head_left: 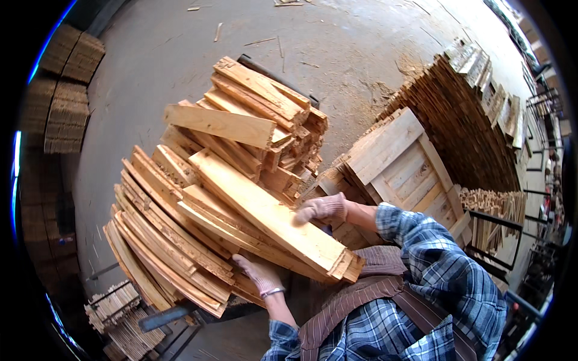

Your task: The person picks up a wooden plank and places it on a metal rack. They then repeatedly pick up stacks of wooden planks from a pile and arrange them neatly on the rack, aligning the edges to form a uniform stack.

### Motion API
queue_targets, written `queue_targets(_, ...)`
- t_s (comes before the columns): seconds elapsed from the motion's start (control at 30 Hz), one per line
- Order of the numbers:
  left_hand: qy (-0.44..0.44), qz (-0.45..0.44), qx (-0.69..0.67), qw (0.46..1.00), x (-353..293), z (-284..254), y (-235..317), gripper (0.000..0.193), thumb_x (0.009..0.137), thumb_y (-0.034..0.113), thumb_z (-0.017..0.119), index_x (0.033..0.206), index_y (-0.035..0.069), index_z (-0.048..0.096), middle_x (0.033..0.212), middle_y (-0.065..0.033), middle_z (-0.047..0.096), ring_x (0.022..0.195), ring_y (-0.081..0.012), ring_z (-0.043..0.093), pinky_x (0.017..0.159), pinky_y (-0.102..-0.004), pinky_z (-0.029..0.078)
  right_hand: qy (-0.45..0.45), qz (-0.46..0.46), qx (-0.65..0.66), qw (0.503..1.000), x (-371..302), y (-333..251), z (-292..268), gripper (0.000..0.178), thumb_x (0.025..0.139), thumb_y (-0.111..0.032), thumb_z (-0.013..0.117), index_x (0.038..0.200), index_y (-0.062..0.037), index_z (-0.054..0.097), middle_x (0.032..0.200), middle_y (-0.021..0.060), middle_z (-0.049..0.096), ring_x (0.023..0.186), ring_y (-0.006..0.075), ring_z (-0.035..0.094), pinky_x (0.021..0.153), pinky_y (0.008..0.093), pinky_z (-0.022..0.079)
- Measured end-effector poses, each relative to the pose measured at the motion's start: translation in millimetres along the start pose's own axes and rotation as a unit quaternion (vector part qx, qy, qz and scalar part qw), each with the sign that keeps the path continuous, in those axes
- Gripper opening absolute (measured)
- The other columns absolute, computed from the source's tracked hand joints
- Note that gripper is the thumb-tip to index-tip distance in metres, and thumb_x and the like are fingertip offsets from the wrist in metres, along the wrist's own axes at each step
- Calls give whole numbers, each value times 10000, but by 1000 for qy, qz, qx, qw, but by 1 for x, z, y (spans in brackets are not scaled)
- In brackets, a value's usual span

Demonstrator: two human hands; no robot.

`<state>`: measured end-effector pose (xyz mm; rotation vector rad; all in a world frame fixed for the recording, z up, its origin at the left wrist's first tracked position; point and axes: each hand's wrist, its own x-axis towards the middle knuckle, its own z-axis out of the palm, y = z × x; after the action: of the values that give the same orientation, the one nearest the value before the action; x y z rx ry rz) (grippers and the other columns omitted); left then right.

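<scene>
Head view: your gloved right hand [322, 209] is at the long plank's [268, 207] far edge, fingers close together, grip impossible to tell. Your left hand [260, 275] is beside the lower boards [168, 231], fingers partly hidden, hold unclear. The plank lies slantwise before you, atop others.

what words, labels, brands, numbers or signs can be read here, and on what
None can be read.
The boards, apron and shirt show no legible lettering.
Any marks on the stacks at the left rim are too small and blurred to tell.
</scene>
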<state>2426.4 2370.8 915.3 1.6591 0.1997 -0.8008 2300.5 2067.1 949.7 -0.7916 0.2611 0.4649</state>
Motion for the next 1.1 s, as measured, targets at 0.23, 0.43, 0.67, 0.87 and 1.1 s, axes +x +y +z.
queue_targets(0.23, -10, -14, -95, 995, -43, 87, 50, 635, 911, 468, 556, 1359, 34, 441, 1326, -145, 499, 1187, -268, 505, 1002, -441, 415, 79, -89, -143, 983, 11, -29, 29, 519, 816, -421, 714, 1119, -4, 649, 920, 53, 688, 838, 130, 638, 741, 311, 516)
queue_targets(0.43, -70, 294, 352, 886, -95, 105, 11, 339, 895, 150, 603, 1167, -30, 508, 1112, -188, 553, 1033, -297, 553, 942, -411, 445, 131, -143, -298, 935, -109, -8, 52, 947, 694, -411, 776, 1440, -55, 315, 1052, 208, 663, 983, 276, 657, 802, 373, 525)
queue_targets(0.67, -206, 366, 359, 834, -107, 241, -4, 347, 827, 112, 699, 1098, -13, 524, 1009, -162, 602, 908, -273, 610, 796, -330, 506, 214, -375, -172, 885, -272, 38, 15, 854, 557, -224, 859, 1304, -93, 466, 1058, 111, 664, 966, 167, 605, 844, 312, 509)
queue_targets(0.87, -404, 497, 325, 696, -89, 405, -66, 180, 837, 75, 646, 991, -1, 592, 864, -133, 653, 776, -272, 650, 667, -328, 531, 459, -362, -159, 795, -419, 115, -26, 653, 644, -91, 826, 1248, -63, 580, 1057, 51, 667, 930, 97, 576, 824, 275, 510)
queue_targets(1.1, -583, 511, 435, 458, -15, 537, -214, 72, 761, 68, 592, 751, 63, 664, 820, -110, 688, 715, -272, 647, 654, -336, 511, 634, -203, -137, 733, -422, 285, -140, 455, 720, -124, 747, 1140, -19, 606, 949, 86, 681, 833, 138, 614, 732, 271, 524)
